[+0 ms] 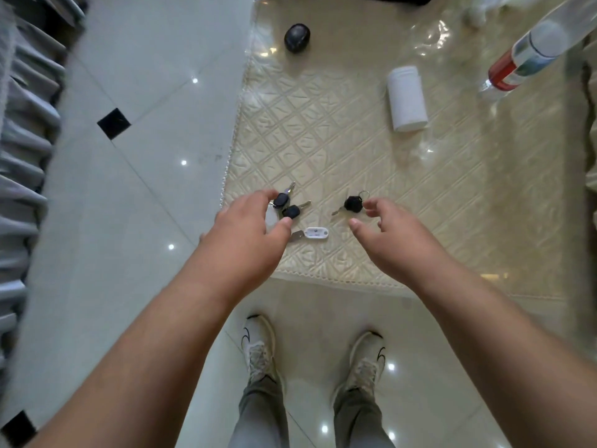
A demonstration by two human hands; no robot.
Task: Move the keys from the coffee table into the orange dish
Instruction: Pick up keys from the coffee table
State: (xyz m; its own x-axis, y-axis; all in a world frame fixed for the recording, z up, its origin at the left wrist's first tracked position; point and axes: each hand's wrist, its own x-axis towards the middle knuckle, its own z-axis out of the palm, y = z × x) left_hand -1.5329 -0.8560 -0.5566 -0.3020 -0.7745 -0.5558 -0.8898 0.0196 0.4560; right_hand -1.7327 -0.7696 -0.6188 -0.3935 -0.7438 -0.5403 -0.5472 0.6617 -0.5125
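Note:
Two sets of keys lie near the front left corner of the glass coffee table (452,202), over a cream quilted cloth. A bunch of black-headed keys (288,205) with a white tag (316,233) is on the left. My left hand (250,234) hovers over it, fingers spread, thumb and fingertips at its black heads. A single black-headed key (352,204) with a ring lies to the right. My right hand (387,234) is open beside it, fingertips close to its ring. No orange dish is in view.
Farther back on the table are a white cylindrical container (406,98) on its side, a black rounded object (297,38) and a clear bottle with a red label (529,56) at the right. The tiled floor and my shoes (258,347) show below; a grey pleated cover (22,156) is at left.

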